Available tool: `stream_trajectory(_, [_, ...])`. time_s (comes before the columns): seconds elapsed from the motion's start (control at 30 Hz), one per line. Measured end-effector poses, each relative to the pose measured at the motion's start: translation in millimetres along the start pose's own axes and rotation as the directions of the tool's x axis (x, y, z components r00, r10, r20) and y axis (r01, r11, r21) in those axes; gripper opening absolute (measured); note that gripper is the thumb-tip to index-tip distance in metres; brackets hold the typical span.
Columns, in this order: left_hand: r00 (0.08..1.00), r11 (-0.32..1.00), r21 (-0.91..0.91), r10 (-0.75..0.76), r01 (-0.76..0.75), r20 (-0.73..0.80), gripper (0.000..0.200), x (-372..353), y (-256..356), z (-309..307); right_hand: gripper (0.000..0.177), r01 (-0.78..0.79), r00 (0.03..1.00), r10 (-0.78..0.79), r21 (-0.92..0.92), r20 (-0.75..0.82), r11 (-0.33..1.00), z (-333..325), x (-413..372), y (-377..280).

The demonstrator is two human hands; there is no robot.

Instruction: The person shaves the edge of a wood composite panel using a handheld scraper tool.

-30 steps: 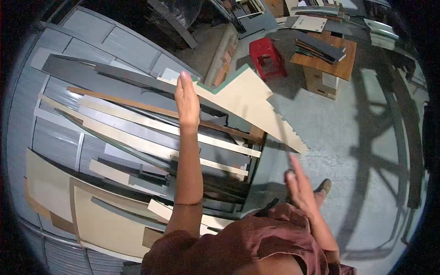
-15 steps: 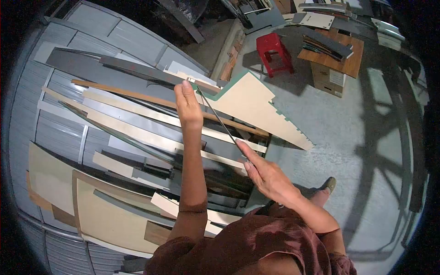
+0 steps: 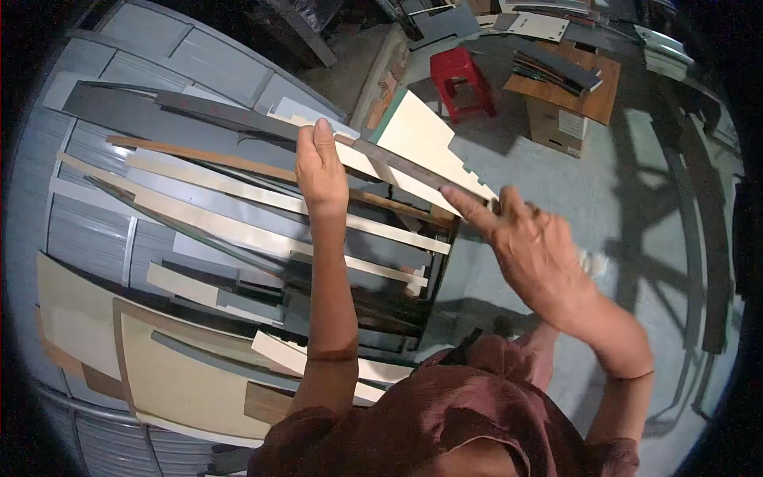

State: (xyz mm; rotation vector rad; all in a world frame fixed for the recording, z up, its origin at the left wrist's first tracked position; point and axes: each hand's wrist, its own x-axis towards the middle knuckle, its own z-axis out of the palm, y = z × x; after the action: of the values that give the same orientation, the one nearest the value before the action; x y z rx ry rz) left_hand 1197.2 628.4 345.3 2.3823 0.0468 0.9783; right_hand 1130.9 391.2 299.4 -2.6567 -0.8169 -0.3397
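gripping the handle end of a long flat metal blade (image 3: 413,168), the right hand (image 3: 540,258) is closed, its index finger laid forward along the blade. the left hand (image 3: 322,171) is upright with its fingers close together, next to the blade's far end and the narrow part of a cream board (image 3: 421,131); i cannot tell whether it grips anything. the blade crosses over the board, though contact between them is unclear.

the board sticks out over the concrete floor (image 3: 501,147), beyond a row of stacked strips. it looks partly worked: notches are already cut in its outer edge, while the green edging (image 3: 387,119) on another side runs straight. how much is left to shape does not show.

beside it lie a brown strip (image 3: 199,157) and a dark grey panel (image 3: 199,111), both reaching away from the left hand. farther out stand a red stool (image 3: 457,67) and a wooden worktop (image 3: 596,105) on a carton (image 3: 548,127), bearing dark strips (image 3: 548,70).
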Motion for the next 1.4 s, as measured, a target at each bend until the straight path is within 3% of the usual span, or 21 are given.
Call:
stream_trajectory(0.13, [1.000, 1.000, 0.003, 0.018, -0.018, 0.013, 0.043, 3.3, -0.9, 0.9, 0.063, 0.051, 0.997, -0.059, -0.136, -0.050, 0.989, -18.4, 13.9, 16.0])
stream_trajectory(0.2, [1.000, 0.999, 0.037, 0.019, -0.019, 0.002, 0.043, 3.4, 1.6, 1.3, 0.061, 0.010, 0.999, -0.017, -0.200, -0.032, 0.980, -21.2, 22.7, 29.5])
stream_trajectory(0.27, [1.000, 1.000, 0.029, -0.004, 0.004, 0.011, 0.042, -0.1, 4.3, 0.0, 0.059, -0.134, 0.972, 0.071, -0.277, -0.225, 0.951, -17.3, 27.0, 52.7])
stream_trajectory(0.37, [1.000, 1.000, -0.020, 0.017, -0.017, 0.005, 0.042, -2.9, 3.9, 1.0, 0.056, -0.155, 0.962, 0.084, -0.264, -0.261, 0.952, -19.6, 17.3, 50.7])
stream_trajectory(0.4, [0.999, 0.997, -0.055, 0.052, -0.052, -0.006, 0.042, -4.4, 2.6, 0.8, 0.055, -0.129, 0.985, 0.096, -0.248, -0.142, 0.960, -18.5, 14.6, 45.2])
stream_trajectory(0.5, [0.998, 0.997, -0.042, 0.059, -0.059, -0.004, 0.042, -4.9, 1.9, -0.9, 0.055, -0.073, 0.995, 0.061, -0.182, -0.073, 0.981, -15.6, 9.3, 41.1])
stream_trajectory(0.6, [0.992, 0.989, -0.086, 0.124, -0.124, -0.010, 0.042, -6.5, -5.1, -1.7, 0.051, -0.146, 0.972, 0.131, -0.067, -0.195, 0.987, 2.5, 9.6, 61.2])
stream_trajectory(0.67, [0.996, 0.992, -0.086, 0.090, -0.088, 0.020, 0.041, -9.1, -1.4, -4.7, 0.048, -0.203, 0.973, 0.224, 0.250, -0.062, 0.947, 11.9, 10.5, 74.4])
stream_trajectory(0.7, [0.998, 0.996, -0.075, 0.058, -0.056, 0.021, 0.041, -8.9, -1.7, -5.2, 0.043, -0.049, 0.974, 0.143, 0.453, -0.176, 0.890, 21.6, 9.5, 77.7])
stream_trajectory(0.73, [0.999, 0.998, -0.061, 0.025, -0.024, 0.022, 0.041, -9.4, -2.4, -6.3, 0.043, -0.057, 0.973, 0.151, 0.457, -0.173, 0.888, 27.8, 6.9, 79.7])
stream_trajectory(0.8, [0.999, 0.997, -0.064, -0.042, 0.043, 0.028, 0.041, -11.0, -1.4, -8.3, 0.040, -0.121, 0.993, 0.102, 0.611, 0.065, 0.783, 34.7, 4.2, 77.2])
stream_trajectory(0.83, [0.999, 0.998, -0.050, -0.030, 0.032, 0.030, 0.041, -11.5, -1.5, -9.5, 0.039, -0.069, 0.998, 0.050, 0.678, 0.048, 0.732, 43.4, 4.6, 80.3])
stream_trajectory(0.87, [0.999, 0.999, -0.037, -0.019, 0.020, 0.031, 0.042, -12.5, -1.2, -10.4, 0.039, -0.073, 0.997, 0.054, 0.681, 0.050, 0.728, 44.0, 6.0, 81.0])
stream_trajectory(0.93, [0.999, 0.998, -0.055, 0.030, -0.027, 0.044, 0.042, -16.4, 1.7, -11.3, 0.036, -0.273, 0.952, 0.069, 0.727, 0.297, 0.630, 43.7, 8.5, 82.2])
stream_trajectory(1.1, [0.995, 0.995, -0.057, 0.086, -0.083, 0.053, 0.043, -14.6, -11.8, -15.1, 0.036, -0.236, 0.961, 0.057, 0.699, 0.269, 0.675, 88.0, 3.0, 91.3])
stream_trajectory(1.27, [0.999, 0.999, 0.041, -0.025, 0.026, -0.035, 0.043, -11.3, -28.9, -18.8, 0.040, -0.193, 0.977, 0.078, 0.672, 0.198, 0.715, 121.2, -5.7, 84.7])
stream_trajectory(1.37, [0.999, 0.998, 0.054, -0.034, 0.036, -0.039, 0.043, -7.5, -39.2, -23.2, 0.040, -0.189, 0.980, 0.055, 0.811, 0.191, 0.554, 112.0, -0.9, 74.6])
stream_trajectory(1.4, [0.999, 0.998, 0.057, -0.032, 0.034, -0.038, 0.043, -10.2, -40.5, -20.0, 0.040, -0.354, 0.930, 0.057, 0.843, 0.363, 0.405, 102.9, -1.2, 73.7])
